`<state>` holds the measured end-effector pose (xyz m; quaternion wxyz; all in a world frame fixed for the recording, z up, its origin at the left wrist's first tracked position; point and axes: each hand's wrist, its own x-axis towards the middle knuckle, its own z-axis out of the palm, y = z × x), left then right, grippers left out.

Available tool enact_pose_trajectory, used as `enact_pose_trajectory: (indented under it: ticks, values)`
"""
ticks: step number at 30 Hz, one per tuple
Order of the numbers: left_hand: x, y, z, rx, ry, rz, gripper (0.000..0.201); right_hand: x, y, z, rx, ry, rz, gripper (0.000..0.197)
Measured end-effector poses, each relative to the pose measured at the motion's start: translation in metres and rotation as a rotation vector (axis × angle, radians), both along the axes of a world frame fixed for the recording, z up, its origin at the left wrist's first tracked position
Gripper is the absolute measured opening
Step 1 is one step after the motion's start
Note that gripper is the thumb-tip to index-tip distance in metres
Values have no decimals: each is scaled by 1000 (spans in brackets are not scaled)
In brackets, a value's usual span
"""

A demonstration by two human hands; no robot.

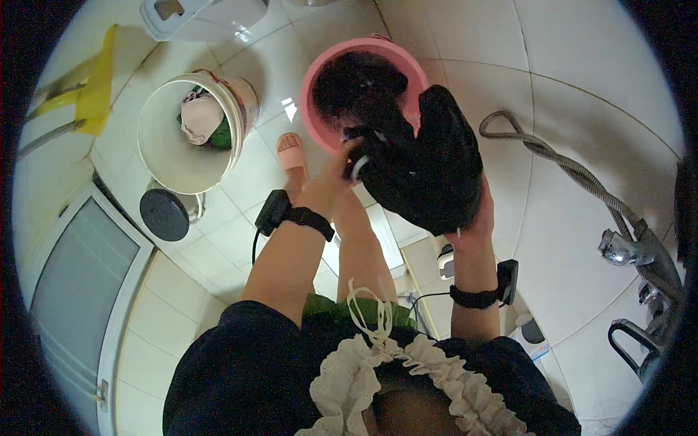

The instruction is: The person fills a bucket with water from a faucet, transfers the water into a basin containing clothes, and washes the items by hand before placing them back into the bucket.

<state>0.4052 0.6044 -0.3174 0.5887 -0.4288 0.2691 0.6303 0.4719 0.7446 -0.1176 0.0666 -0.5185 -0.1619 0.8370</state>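
A bunched black garment [422, 174] hangs between my two hands, its far end trailing over the pink basin [310, 109]. My left hand [343, 171] grips its left side, close to a small white band on the cloth; the fingers are slightly blurred. On the right, my right hand [480, 216] holds the garment's lower right edge, with most of its fingers hidden behind the fabric. More dark cloth [356, 76] lies inside the basin, and I cannot tell whether it is joined to the piece in my hands.
Left of the basin stands a white bucket [236, 109] with pale and green cloth inside. Beside it is a round black-topped stool [165, 214]. A twisted metal hose [574, 163] runs down the right wall to a tap [618, 247]. A yellow plastic object [94, 87] is at far left.
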Motion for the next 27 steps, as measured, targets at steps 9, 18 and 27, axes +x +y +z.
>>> enact_pose_trajectory:
  ticks: [9, 18, 27]
  values:
    - [-32, -23, 1, -278, 137, 192, 27, -8, 52, -109, -8, -98, 85, 35]
    - [-13, -5, 36, -489, 1087, -364, 54, -32, 45, -196, 73, -120, 440, 56]
    - [-23, 49, 103, -347, 1632, -892, 50, -74, 54, -141, 400, -23, 430, 46]
